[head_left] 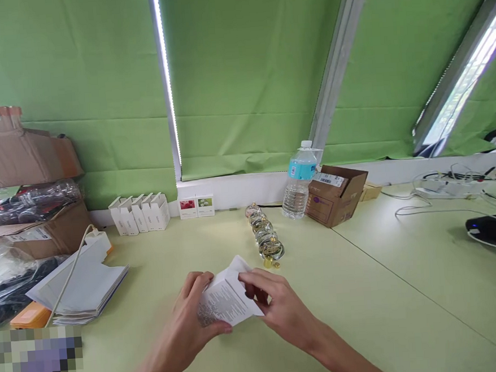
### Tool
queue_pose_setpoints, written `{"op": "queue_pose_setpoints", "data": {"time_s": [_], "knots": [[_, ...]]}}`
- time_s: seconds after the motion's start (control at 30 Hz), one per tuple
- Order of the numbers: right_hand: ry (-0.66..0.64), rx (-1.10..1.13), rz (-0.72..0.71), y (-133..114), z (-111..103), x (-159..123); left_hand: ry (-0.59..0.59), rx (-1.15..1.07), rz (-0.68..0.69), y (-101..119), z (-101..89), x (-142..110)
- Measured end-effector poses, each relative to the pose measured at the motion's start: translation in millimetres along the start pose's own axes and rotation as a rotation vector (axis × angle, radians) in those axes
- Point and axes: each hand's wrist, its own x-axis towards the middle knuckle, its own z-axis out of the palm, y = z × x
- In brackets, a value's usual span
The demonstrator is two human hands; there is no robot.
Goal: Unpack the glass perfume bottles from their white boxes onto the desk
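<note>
Both my hands hold a small white carton (pixel 228 295) with fine print on its side, just above the pale green table (pixel 367 313). My left hand (pixel 189 320) wraps round its left end, fingers curled. My right hand (pixel 277 306) pinches its right end near an open flap. Just behind the carton stands a row of several round glass bottles with gold caps (pixel 265 236).
A water bottle (pixel 299 179) and an open brown box (pixel 336 194) stand at the back. Small white cartons (pixel 139 213) line the wall. Flat white sheets (pixel 83 288), cardboard boxes and bagged goods fill the left. Cables and a black mouse (pixel 495 232) lie right.
</note>
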Motion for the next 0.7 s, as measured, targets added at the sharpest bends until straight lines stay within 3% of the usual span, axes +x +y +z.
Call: {"op": "queue_pose_setpoints", "data": {"time_s": [0.23,0.4,0.57,0.7], "knots": [[0.04,0.247,0.134,5,2,1,0.003,0.013,0.024,-2,3.2,0],[0.015,0.35,0.288,7,5,0,0.024,0.151,0.035,-6,5.0,-3],[0.097,0.126,0.178,4,0,2,0.083,0.269,0.036,-10,12.6,-5],[-0.049,0.178,0.161,-1,-8,2,0.05,0.283,0.026,-12,12.0,-6]]}}
